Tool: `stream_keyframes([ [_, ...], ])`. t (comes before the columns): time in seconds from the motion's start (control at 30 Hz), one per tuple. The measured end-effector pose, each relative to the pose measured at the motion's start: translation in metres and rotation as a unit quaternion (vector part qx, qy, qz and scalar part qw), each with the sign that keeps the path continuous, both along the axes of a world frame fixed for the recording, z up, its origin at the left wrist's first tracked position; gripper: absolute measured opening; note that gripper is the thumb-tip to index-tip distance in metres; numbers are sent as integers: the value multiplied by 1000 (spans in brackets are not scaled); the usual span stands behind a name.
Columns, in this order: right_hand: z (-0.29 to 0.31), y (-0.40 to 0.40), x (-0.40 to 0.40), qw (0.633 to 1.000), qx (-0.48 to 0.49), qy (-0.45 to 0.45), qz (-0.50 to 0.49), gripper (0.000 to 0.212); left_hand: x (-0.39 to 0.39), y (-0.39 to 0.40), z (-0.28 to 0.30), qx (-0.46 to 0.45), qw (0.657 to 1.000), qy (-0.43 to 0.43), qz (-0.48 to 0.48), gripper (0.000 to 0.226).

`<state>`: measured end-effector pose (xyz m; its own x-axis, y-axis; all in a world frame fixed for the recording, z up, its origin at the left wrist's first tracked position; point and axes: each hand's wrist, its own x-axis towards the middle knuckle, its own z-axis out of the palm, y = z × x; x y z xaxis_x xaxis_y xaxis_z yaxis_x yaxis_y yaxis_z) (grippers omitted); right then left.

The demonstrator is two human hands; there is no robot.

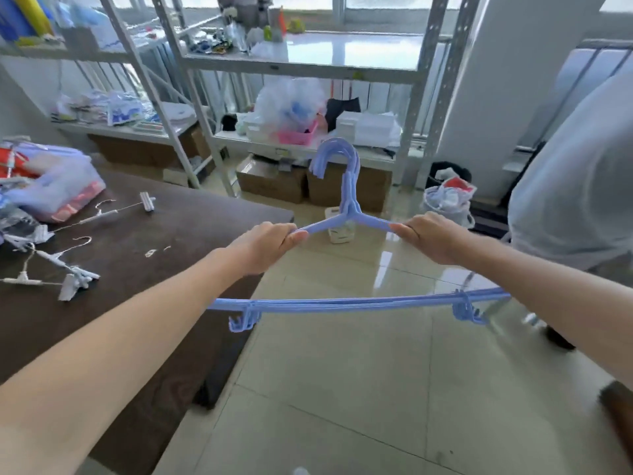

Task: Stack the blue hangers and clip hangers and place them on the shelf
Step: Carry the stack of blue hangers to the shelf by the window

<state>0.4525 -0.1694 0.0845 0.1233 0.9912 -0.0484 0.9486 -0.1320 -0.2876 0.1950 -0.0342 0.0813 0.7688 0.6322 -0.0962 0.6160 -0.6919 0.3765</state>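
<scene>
No writing is legible. My left hand (270, 246) and right hand (430, 238) each clamp a shoulder of the stacked blue hangers (349, 214), held over the tiled floor (342, 389). Clip hangers (68, 269) lie near the brown table (164, 241)'s left edge; the metal shelf (308, 63) stands ahead.

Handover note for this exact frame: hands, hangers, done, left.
Left hand: shut on the left shoulder of the blue hanger stack.
Right hand: shut on the stack's right shoulder.
The stack is gathered, hooks lined up, held in the air over the floor, facing the shelf.
Clip hangers: loose on the brown table, to the left, untouched.
Done: blue hangers stacked.
Left: put the blue stack on the shelf, then stack the clip hangers and shelve them too.
</scene>
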Motion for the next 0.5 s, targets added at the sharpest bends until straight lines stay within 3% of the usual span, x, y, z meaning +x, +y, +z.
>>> stream_keyframes([
  [0.13, -10, -49, 54, 1000, -10, -2, -25, 86, 61, -32, -9, 1, 999, 10, -36, 42],
  [0.5, -34, -89, 162, 994, -30, 45, -98, 65, 195, -37, -28, -19, 995, 24, -95, 41],
])
